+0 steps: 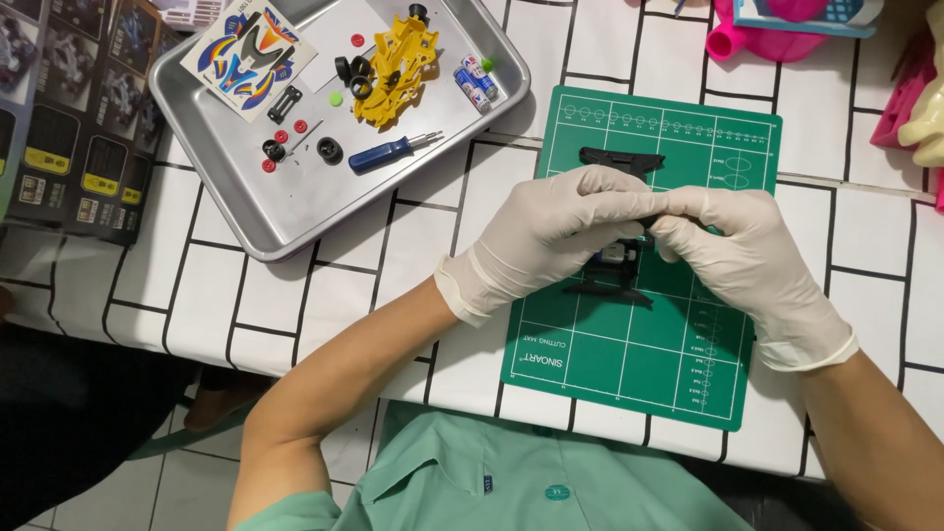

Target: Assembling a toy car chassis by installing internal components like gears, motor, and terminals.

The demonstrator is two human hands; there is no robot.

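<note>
Black toy-car chassis (619, 265) sits on the green cutting mat (629, 364), directly under both my hands. Left hand (551, 236) and right hand (733, 251), both gloved, are pinched together over its middle, fingertips meeting; each is grasping the chassis from its own side. Metal tray (295, 216) is up and to the left of my left hand, with the yellow body shell (398, 69), blue screwdriver (388, 153), sticker sheet (251, 49) and small wheels inside. Everything rests on the tile-pattern counter (295, 295).
</note>
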